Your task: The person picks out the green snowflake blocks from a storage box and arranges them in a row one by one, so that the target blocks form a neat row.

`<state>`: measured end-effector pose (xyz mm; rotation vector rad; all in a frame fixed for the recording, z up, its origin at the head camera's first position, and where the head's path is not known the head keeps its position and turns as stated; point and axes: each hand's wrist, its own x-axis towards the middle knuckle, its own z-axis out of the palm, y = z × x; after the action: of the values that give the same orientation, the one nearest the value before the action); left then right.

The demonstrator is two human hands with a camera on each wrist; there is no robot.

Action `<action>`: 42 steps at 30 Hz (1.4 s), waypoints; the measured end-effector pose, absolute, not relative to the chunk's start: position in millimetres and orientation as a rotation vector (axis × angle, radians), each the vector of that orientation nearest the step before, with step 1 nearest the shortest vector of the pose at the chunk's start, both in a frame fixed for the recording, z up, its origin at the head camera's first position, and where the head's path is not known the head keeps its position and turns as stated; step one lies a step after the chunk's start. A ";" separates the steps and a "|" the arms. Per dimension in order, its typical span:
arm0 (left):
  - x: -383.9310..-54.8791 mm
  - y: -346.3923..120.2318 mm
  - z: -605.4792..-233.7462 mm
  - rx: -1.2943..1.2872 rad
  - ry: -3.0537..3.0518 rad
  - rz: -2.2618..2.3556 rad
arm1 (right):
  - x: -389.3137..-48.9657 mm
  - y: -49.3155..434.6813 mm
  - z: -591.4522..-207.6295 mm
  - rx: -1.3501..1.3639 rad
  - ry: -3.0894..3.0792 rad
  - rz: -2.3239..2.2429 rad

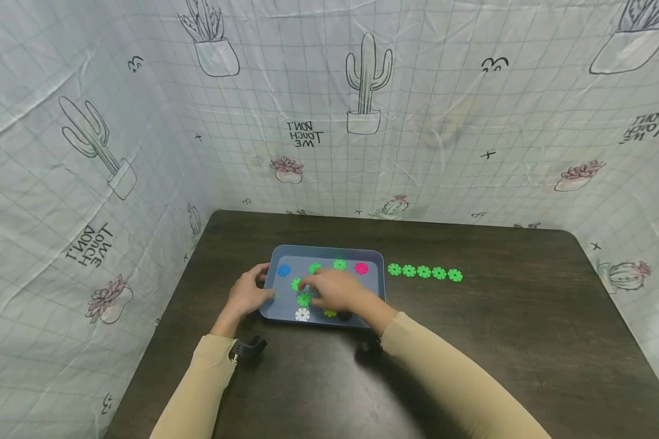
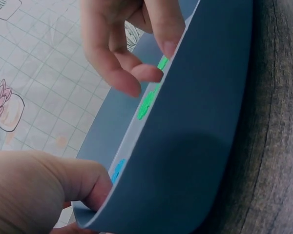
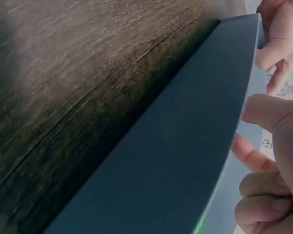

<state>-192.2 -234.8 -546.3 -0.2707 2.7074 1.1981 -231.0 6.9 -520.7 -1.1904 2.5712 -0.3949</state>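
Observation:
A blue-grey tray (image 1: 279,302) lies on the table and holds several notched plastic discs. My left hand (image 1: 247,294) grips the tray's left side, its thumb inside the rim. Over the middle of the tray is my right hand (image 1: 337,289), thumb and index finger apart, with other fingers bent; no disc shows between them. Near its fingertips lie green discs (image 1: 304,299). A blue disc (image 1: 284,270) is by the left hand, a pink disc (image 1: 360,268) at the back right, and a white disc (image 1: 302,314) at the front. The right hand partly covers a yellow-green disc (image 1: 329,313).
Several green discs (image 1: 424,272) form a row on the dark wooden table (image 1: 505,341), right of the tray. A cactus-print cloth (image 1: 428,122) hangs behind and at both sides of the table.

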 end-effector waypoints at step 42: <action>-192.0 -235.2 -547.9 -0.265 2.703 1.217 | -236.5 -14.1 -530.8 -1.095 2.521 -0.369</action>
<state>-192.0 -235.2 -547.9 -0.2649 2.7031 1.2166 -236.5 -14.1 -530.8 -1.0950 2.5208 -0.3694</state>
